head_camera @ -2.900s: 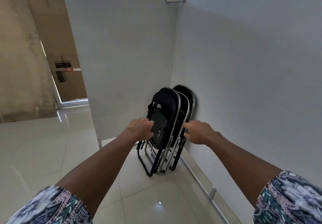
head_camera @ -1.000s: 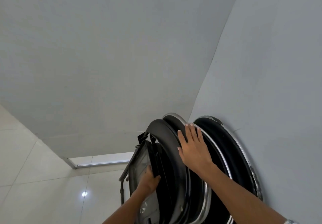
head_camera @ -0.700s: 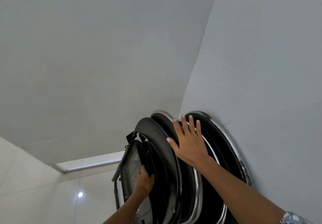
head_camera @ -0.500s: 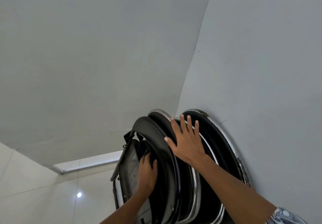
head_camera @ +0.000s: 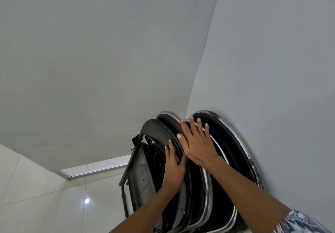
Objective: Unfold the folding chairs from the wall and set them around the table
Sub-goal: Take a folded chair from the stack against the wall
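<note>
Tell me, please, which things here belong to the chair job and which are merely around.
Job: front chair, held at its backrest by the left hand; middle chair, under the flat right hand; rear chair, against the wall.
Merely there: partition, tiled floor, floral sleeve.

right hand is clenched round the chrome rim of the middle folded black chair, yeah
Not clenched: the head view shows the right hand lying flat, fingers straight, on the chrome rim of the middle folded black chair.

Three black folding chairs (head_camera: 159, 131), chrome-framed, folded, stacked upright against corner wall.
</note>
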Tool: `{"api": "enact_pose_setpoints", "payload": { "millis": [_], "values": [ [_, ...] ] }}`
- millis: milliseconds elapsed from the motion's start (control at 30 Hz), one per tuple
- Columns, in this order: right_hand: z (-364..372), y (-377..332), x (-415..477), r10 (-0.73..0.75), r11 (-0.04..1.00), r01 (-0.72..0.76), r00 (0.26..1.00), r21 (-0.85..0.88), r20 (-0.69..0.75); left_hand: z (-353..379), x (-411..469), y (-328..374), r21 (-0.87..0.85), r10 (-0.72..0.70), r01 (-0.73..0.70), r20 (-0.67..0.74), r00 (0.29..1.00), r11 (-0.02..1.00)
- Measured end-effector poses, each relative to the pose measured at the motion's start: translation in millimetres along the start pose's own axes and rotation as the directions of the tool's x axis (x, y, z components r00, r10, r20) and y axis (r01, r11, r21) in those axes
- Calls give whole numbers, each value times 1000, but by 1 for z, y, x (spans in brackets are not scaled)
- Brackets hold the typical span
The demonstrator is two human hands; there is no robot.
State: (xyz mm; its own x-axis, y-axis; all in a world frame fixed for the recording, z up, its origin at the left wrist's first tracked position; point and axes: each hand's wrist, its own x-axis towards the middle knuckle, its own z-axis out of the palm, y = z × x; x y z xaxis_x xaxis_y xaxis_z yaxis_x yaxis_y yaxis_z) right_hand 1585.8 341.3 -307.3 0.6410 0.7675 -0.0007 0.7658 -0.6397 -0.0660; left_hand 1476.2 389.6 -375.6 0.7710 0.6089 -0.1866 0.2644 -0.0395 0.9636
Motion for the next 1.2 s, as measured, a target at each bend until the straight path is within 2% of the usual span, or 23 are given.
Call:
{"api": "enact_pose_setpoints", "payload": {
  "millis": [200, 467, 1200],
  "values": [
    [1, 1, 0, -4, 1000, 4, 1000, -3, -11, -3, 3, 4, 44, 33, -33, -10, 999, 998],
    [0, 3, 0, -24, 999, 24, 1000, -40, -15, -1, 1, 11, 89, 10, -10, -6, 1000, 996],
    [1, 5, 3, -46, 996, 45, 999, -76, -9, -22, -19, 13, 56, 12, -10, -44, 999, 998]
  ]
}}
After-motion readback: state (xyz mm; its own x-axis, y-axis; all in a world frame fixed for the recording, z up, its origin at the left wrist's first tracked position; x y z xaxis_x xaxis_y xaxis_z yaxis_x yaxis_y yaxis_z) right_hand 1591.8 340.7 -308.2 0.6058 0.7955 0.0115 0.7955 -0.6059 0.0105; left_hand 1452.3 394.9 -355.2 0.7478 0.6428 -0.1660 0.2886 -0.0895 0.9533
